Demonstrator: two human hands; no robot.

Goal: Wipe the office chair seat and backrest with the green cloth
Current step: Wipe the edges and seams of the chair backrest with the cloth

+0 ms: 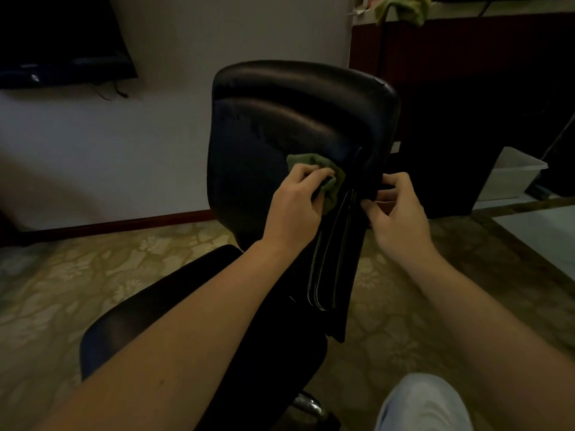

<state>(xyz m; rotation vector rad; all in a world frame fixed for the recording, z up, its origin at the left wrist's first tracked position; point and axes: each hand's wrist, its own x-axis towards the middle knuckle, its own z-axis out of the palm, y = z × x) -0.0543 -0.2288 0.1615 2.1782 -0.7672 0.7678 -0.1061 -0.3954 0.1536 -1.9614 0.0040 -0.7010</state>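
One black office chair (311, 85) stands on a patterned carpet (77, 275), its backrest (273, 129) upright and its seat (140, 315) running toward the lower left.

Two hands are in view, both on the backrest.
- The left hand (295, 203) grasps one green cloth (337, 180), bunched under curled fingers and pressed flat to the backrest at mid-height, near its right edge.
- The right hand (399, 209) is closed round the right edge of the backrest, level with the cloth, with fingers curled over the edge and thumb on the near side.
- The two hands are close but apart, with the stitched seams of the backrest between them.

A second cloth (401, 7), lighter green, lies crumpled on the edge of a dark desk (466, 42) in the upper right, well apart from the chair. One white bin (513, 175) sits on the floor beside the desk. One dark screen (62, 42) hangs on the wall at upper left. One knee (423, 402) in pale trousers shows at the bottom right.
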